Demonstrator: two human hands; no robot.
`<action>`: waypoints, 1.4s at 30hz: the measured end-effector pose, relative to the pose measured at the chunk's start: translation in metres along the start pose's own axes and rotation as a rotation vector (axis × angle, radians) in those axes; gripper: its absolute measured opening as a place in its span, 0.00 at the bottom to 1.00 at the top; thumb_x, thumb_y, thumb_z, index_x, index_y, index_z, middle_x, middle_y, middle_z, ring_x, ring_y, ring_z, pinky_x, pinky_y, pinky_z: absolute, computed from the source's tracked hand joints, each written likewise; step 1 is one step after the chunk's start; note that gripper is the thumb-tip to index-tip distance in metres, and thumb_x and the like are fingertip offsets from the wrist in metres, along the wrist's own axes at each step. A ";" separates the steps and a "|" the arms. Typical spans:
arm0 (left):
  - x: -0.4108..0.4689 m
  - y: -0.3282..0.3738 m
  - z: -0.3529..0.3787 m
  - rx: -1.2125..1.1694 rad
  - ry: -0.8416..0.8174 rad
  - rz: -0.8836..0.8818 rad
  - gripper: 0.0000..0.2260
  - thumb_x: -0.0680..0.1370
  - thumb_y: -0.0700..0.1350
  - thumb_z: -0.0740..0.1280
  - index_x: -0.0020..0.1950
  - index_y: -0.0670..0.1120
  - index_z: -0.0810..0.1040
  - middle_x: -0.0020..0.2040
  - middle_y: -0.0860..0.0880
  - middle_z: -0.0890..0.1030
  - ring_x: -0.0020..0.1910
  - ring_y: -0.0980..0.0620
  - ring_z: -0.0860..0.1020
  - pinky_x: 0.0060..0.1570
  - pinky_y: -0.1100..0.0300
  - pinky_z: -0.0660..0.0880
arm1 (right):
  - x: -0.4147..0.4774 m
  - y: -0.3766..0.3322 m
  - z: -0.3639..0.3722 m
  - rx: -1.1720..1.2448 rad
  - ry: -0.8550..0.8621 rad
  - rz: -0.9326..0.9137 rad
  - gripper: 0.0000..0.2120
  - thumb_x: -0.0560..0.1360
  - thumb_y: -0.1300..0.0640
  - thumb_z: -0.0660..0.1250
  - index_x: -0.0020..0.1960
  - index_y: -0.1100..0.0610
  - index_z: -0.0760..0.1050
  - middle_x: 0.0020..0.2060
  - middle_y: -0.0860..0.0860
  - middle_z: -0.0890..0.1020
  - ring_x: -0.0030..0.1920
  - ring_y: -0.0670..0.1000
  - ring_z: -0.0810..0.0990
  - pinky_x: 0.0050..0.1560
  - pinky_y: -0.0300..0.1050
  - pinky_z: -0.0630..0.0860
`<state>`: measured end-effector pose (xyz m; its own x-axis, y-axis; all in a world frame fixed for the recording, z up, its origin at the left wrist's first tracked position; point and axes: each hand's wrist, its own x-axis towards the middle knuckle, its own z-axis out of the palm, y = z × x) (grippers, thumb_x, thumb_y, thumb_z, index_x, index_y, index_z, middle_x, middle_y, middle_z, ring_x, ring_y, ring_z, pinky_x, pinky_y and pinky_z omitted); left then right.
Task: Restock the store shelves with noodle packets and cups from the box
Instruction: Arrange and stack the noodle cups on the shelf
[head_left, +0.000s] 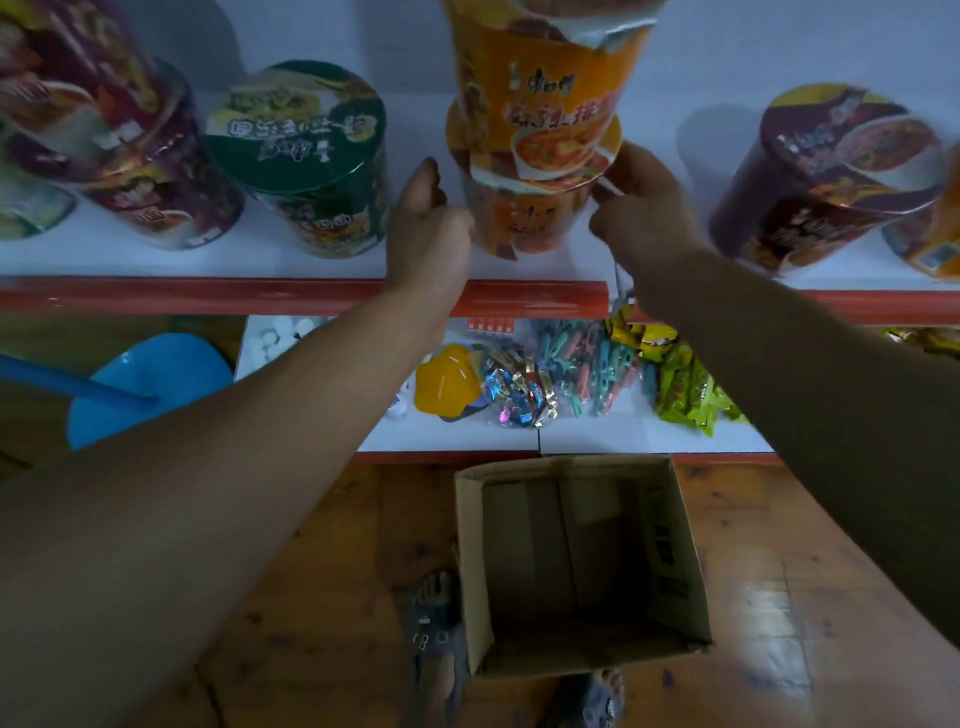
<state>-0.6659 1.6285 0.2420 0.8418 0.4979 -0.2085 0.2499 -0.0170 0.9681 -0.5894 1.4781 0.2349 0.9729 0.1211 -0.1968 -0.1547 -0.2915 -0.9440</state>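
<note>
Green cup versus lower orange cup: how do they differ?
The green cup stands alone, lid bare; the lower orange cup carries a second orange cup on its lid. The green cup is untouched; the lower orange cup sits between the left hand and right hand. Both stand upright on the shelf.

On the white upper shelf (156, 260), stacked orange noodle cups (540, 130) stand between a green noodle cup (306, 156) left and a purple noodle cup (821, 182) right, the brown cardboard box (670, 545) nearer, below.
</note>
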 end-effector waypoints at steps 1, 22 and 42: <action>-0.001 -0.002 0.000 -0.022 -0.037 0.024 0.27 0.72 0.31 0.59 0.72 0.38 0.69 0.69 0.44 0.75 0.64 0.53 0.74 0.61 0.61 0.74 | 0.002 -0.002 0.002 -0.005 -0.014 -0.006 0.26 0.69 0.71 0.58 0.60 0.49 0.76 0.58 0.46 0.82 0.60 0.47 0.78 0.59 0.49 0.76; 0.027 -0.006 -0.016 0.083 -0.175 0.111 0.40 0.73 0.29 0.60 0.81 0.53 0.53 0.75 0.51 0.68 0.69 0.55 0.67 0.49 0.71 0.73 | -0.017 -0.006 0.019 0.018 -0.104 0.011 0.37 0.65 0.78 0.50 0.58 0.44 0.76 0.56 0.39 0.80 0.58 0.36 0.76 0.67 0.52 0.73; 0.012 -0.004 -0.022 0.217 -0.087 0.498 0.35 0.74 0.52 0.73 0.75 0.44 0.60 0.70 0.53 0.67 0.64 0.67 0.67 0.61 0.75 0.64 | -0.007 -0.024 0.020 -0.004 0.005 -0.321 0.31 0.66 0.63 0.62 0.69 0.49 0.72 0.63 0.43 0.79 0.66 0.46 0.74 0.65 0.54 0.75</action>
<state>-0.6669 1.6534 0.2386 0.9176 0.3105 0.2482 -0.1037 -0.4157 0.9036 -0.5960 1.5030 0.2536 0.9727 0.2031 0.1125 0.1613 -0.2426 -0.9566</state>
